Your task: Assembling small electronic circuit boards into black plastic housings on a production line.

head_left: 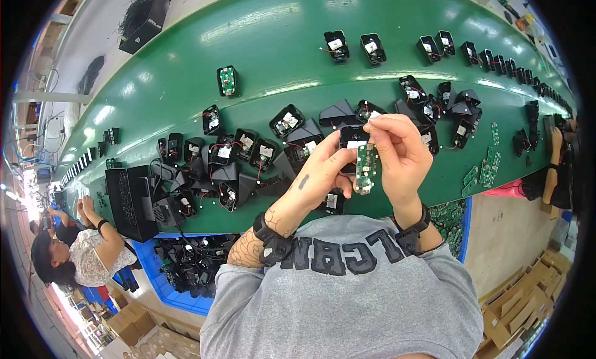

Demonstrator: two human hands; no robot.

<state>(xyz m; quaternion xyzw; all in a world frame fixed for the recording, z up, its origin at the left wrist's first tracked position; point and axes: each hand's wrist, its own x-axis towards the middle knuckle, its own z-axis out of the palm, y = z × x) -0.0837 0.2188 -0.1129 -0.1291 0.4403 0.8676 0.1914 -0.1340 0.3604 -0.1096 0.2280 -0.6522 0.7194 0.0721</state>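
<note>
A narrow green board [367, 163], dotted with small parts, is between a person's two hands above the near side of a green tabletop [279, 51], its long side pointing toward the chest. Just beyond it, partly covered, is a black case [352, 134] with a white part [356, 145] inside. The left hand [321, 171] grasps the case from the left, its thumb close to the board's left edge. The right hand [403, 157] is bent in a pinch at the board's far end; whether its fingertips grip the board or something else there, I cannot tell. Each wrist wears a black band [273, 240], and the shirt [347, 303] is grey with large dark lettering.

Around the hands, mostly to the left, lie many open cases [246, 143], jumbled together, with thin red wires [259, 172] showing. Farther off are a lone case [231, 94] holding another board [227, 79] and a row of cases [487, 59] curving away to the right. Loose boards [490, 163] lie to the right; a black box [128, 200] of small dark pieces stands to the left. Below the near edge are two blue bins [152, 284], one with black items, one with green boards. A co-worker [93, 244] is at far left, another person's arm [551, 160] at far right, and cardboard [528, 297] is piled at lower right
</note>
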